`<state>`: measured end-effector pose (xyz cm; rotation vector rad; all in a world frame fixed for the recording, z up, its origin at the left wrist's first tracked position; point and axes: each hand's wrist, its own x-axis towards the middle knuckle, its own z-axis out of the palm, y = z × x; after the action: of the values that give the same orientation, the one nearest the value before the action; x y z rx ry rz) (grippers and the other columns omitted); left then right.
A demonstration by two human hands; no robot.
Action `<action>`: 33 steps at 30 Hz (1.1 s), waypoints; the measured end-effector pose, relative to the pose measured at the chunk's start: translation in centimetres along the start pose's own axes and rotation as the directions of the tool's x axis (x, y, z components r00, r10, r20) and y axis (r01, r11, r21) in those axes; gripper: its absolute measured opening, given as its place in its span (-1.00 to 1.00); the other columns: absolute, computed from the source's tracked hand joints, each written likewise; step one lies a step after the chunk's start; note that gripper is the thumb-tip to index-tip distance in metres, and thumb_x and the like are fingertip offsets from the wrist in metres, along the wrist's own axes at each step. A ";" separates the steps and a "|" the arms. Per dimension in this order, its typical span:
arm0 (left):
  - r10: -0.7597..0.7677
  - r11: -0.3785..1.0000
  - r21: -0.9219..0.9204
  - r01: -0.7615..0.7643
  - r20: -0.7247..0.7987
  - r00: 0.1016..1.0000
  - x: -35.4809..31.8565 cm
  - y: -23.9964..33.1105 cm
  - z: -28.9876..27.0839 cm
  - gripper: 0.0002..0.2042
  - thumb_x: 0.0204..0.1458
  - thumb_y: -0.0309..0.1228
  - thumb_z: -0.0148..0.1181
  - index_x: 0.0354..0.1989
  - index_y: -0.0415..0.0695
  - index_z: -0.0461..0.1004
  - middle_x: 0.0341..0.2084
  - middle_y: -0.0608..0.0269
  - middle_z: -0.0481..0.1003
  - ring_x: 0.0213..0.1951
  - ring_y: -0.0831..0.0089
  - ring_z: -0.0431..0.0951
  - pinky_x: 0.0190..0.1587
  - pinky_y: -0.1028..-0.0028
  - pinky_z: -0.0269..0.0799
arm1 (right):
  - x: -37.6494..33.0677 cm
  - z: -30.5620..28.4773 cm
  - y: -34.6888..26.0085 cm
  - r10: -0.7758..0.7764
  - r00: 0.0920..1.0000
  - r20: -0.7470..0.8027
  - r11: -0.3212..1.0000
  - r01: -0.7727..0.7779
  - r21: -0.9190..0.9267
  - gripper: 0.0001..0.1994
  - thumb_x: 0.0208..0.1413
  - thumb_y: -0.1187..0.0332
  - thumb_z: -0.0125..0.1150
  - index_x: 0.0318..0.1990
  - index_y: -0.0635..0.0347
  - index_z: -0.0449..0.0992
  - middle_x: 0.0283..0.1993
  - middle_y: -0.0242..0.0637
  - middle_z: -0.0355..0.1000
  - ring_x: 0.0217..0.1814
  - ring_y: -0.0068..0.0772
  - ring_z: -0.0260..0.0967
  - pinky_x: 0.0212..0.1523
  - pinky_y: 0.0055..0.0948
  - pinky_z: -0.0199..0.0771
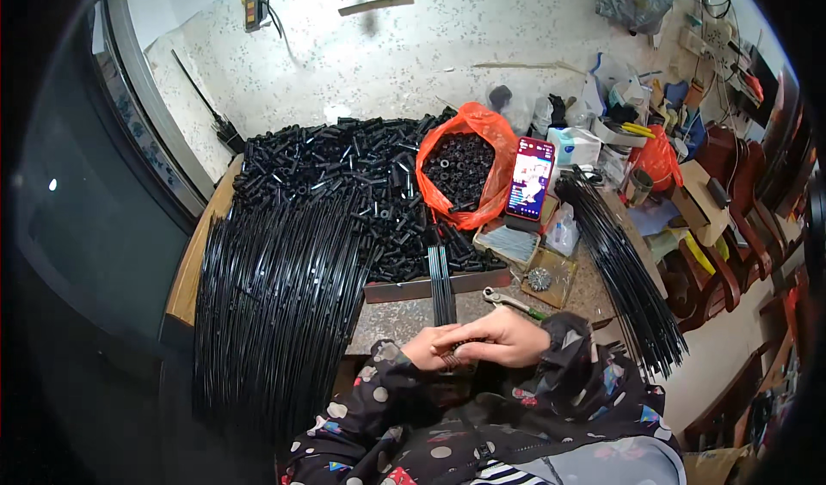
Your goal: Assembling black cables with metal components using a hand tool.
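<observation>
My left hand [423, 348] is closed around the near end of a small bundle of thin black rods [440, 291], which points away from me. The far tips of the rods look lighter and reach over the front edge of a pile of short black tubular parts [331, 162]. My right hand [503, 337] lies across my left one, fingers bent over it. Dark ribbed pieces show between the two palms, too small to name. Just beyond my right hand are pliers [508, 301] with a green handle.
Long black rods [267, 313] hang over the table's left front. Another rod bundle [615, 266] lies right. An orange bag [426, 188] holds black ring-shaped parts. A lit phone [530, 180] stands beside it. A metal strip [404, 289] edges the pile; a small tray [551, 277] sits nearby.
</observation>
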<state>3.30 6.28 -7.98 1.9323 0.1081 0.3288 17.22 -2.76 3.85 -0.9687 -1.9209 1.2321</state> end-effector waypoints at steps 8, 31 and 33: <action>0.140 0.990 0.019 -0.140 0.013 0.990 0.8 8.9 -3.9 -0.80 -0.31 -0.53 0.08 -0.42 -0.25 0.37 -0.50 0.16 0.41 -0.39 0.37 0.40 -0.27 0.48 0.25 | 2.5 -1.8 1.6 -0.130 0.953 -0.272 0.958 0.192 0.214 -0.78 -0.13 0.40 -0.07 -0.26 0.20 0.34 -0.20 -0.14 0.24 -0.13 -0.37 0.17 -0.16 -0.44 0.15; 0.104 0.994 -0.003 -0.107 -0.233 0.967 2.1 9.4 -3.6 -0.86 -0.25 -0.58 -0.01 -0.44 -0.30 0.36 -0.54 0.16 0.41 -0.45 0.47 0.42 -0.36 0.60 0.30 | 0.3 -6.2 7.3 -0.319 0.668 -0.672 0.866 -0.083 -0.493 -0.90 -0.26 0.55 -0.03 -0.49 0.32 0.35 -0.51 -0.22 0.27 -0.49 -0.34 0.24 -0.45 -0.57 0.21; 0.100 0.995 0.043 -0.092 -0.267 0.959 2.3 9.1 -3.9 -0.87 -0.24 -0.56 -0.01 -0.45 -0.30 0.36 -0.54 0.16 0.41 -0.45 0.48 0.42 -0.37 0.61 0.30 | -0.2 -4.0 3.6 -0.260 0.726 -0.637 0.920 -0.013 -0.391 -0.86 -0.26 0.56 -0.03 -0.45 0.26 0.37 -0.56 -0.26 0.24 -0.53 -0.45 0.21 -0.48 -0.59 0.19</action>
<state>3.72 6.85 2.11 1.9174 0.1990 0.6580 21.47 -0.16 1.86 -1.2402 -1.5824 0.3191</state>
